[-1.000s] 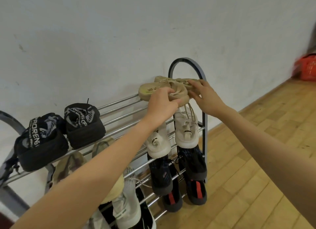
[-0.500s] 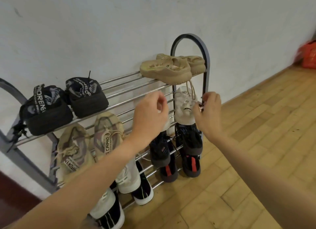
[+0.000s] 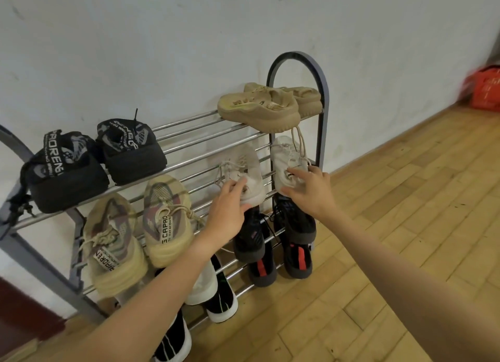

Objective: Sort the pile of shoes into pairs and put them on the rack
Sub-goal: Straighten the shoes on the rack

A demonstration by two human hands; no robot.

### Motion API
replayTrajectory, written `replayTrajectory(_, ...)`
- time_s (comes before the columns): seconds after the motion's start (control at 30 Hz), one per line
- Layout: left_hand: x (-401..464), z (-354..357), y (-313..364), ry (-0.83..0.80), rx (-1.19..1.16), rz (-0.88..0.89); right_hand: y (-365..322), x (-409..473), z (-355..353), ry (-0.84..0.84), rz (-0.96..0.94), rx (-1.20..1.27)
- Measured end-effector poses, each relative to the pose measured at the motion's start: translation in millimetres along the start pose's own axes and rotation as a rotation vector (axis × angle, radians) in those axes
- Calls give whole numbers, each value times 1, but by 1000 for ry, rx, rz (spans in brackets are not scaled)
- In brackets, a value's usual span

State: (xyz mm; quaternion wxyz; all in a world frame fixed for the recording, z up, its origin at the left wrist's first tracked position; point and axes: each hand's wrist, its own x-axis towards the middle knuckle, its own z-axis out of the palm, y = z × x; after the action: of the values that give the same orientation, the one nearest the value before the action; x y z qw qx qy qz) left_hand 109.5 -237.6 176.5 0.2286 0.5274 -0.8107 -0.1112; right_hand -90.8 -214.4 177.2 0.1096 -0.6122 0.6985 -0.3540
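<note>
Both hands on the white pair, rack nearly full!

The left hand (image 3: 230, 213) and right hand (image 3: 311, 191) rest spread fingers on the two white sneakers (image 3: 249, 172) on the second shelf, not gripping, seemingly nudging them straight. On the rack (image 3: 322, 96) the tan slip-ons (image 3: 259, 110) and black shoes (image 3: 81, 169) sit paired on top, beige trainers (image 3: 140, 234) beside, dark pairs below. No loose pile shows, so the sorting looks close to done.
</note>
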Motion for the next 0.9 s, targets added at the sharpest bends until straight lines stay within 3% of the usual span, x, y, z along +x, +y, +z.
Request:
replayTrajectory(0.2,-5,2,3,90,65,66,27,-11,-3,-49,-83,179)
replayTrajectory(0.37,-4,7,11,133,102,93,25,13,-11,50,-87,253)
replayTrajectory(0.7,17,1,6,6,-127,-140,32,46,-2,80,8,268)
replayTrajectory(0.8,24,1,4,-79,-310,-117,37,42,1,81,-23,279)
replayTrajectory(0.9,28,7,5,-39,-351,-111,45,41,0,134,-57,273)
